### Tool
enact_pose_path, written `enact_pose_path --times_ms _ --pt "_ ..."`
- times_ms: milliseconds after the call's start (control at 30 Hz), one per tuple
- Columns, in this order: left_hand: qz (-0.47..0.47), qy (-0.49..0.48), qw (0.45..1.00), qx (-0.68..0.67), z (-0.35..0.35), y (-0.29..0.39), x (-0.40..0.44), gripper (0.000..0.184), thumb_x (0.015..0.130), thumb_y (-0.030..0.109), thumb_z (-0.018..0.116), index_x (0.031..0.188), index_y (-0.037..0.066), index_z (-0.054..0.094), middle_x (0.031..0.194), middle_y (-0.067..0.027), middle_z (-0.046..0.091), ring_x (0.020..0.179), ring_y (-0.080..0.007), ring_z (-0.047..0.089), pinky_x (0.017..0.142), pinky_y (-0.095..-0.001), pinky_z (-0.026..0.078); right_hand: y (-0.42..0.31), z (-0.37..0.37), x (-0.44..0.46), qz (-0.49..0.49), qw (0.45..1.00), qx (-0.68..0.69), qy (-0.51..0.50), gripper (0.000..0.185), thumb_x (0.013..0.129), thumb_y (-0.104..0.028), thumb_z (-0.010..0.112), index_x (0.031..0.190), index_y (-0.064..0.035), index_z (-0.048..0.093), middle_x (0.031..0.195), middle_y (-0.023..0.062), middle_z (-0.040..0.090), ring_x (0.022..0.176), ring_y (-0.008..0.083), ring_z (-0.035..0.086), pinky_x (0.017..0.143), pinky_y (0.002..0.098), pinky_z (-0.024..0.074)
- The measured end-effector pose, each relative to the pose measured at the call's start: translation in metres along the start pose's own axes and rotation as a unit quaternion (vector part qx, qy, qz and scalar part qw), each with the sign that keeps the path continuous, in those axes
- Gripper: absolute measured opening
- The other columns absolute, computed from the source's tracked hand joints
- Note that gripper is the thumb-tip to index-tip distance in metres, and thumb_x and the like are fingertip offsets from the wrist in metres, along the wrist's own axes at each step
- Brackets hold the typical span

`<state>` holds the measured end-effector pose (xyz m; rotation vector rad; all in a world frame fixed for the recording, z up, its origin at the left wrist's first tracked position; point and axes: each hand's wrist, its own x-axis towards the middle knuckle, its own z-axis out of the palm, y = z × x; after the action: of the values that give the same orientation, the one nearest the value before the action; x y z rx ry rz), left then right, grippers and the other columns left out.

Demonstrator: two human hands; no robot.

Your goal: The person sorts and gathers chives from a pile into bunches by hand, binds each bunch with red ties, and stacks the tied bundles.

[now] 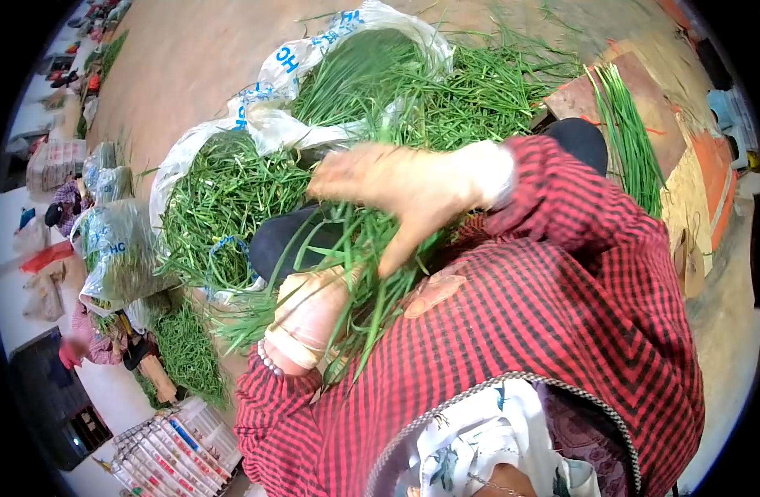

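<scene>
My left hand (309, 306), with a pearl bracelet at the wrist, is closed around a loose bunch of chives (378, 286), whose long green blades stick out on both sides over my lap. Above it is my right hand (405, 186), slightly blurred, thumb apart and fingers stretched to the left, with nothing visible in it. Beyond my knees, a white plastic bag (293, 70) with blue letters lies spread under and around heaps of cut green blades (231, 178). A neat bundle of chives (632, 132) rests on a board to the right.
Stuffed plastic bags (119, 248) stand at the left, near other people working. A heap of greens (185, 348) lies beside them, and a crate-like stack (177, 447) is at the lower left. Flat boards (686, 174) cover the floor on the right.
</scene>
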<state>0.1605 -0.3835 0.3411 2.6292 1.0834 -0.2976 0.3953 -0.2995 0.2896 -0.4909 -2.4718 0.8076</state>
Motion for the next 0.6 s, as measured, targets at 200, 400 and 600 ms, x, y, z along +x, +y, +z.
enact_pose_path --times_ms 200,400,600 --pt "-0.015 -0.064 0.997 -0.028 0.012 -0.019 -0.021 0.030 0.076 0.010 0.060 0.105 0.004 0.063 0.076 -0.0095 0.062 0.069 -0.0265 0.065 0.057 -0.0349 0.052 -0.008 0.049 -0.005 0.056 0.994 0.082 -0.048 0.035 0.088 -0.041 0.059 0.099 -0.0078 0.061 0.087 0.0122 0.061 0.081 0.0343 0.061 0.066 0.0435 0.0499" --pt "-0.099 -0.103 0.990 -0.010 0.026 -0.022 -0.043 0.091 0.068 0.005 0.064 0.149 0.026 0.028 0.097 -0.0101 0.059 0.067 -0.0263 0.064 0.055 -0.0366 0.051 0.021 0.025 -0.061 0.235 0.969 -0.063 -0.045 0.018 0.088 -0.026 0.056 0.097 -0.0117 0.061 0.076 0.0111 0.062 0.070 0.0325 0.063 0.063 0.0415 0.0518" --pt "-0.092 0.030 0.995 0.017 0.028 -0.028 -0.053 0.094 0.064 0.005 0.066 0.148 0.027 0.032 0.104 -0.0112 0.062 0.073 -0.0274 0.064 0.060 -0.0357 0.052 0.086 -0.002 -0.107 0.395 0.904 -0.159 0.034 0.028 0.092 -0.030 0.058 0.106 -0.0075 0.065 0.080 0.0168 0.064 0.081 0.0342 0.064 0.073 0.0412 0.0515"
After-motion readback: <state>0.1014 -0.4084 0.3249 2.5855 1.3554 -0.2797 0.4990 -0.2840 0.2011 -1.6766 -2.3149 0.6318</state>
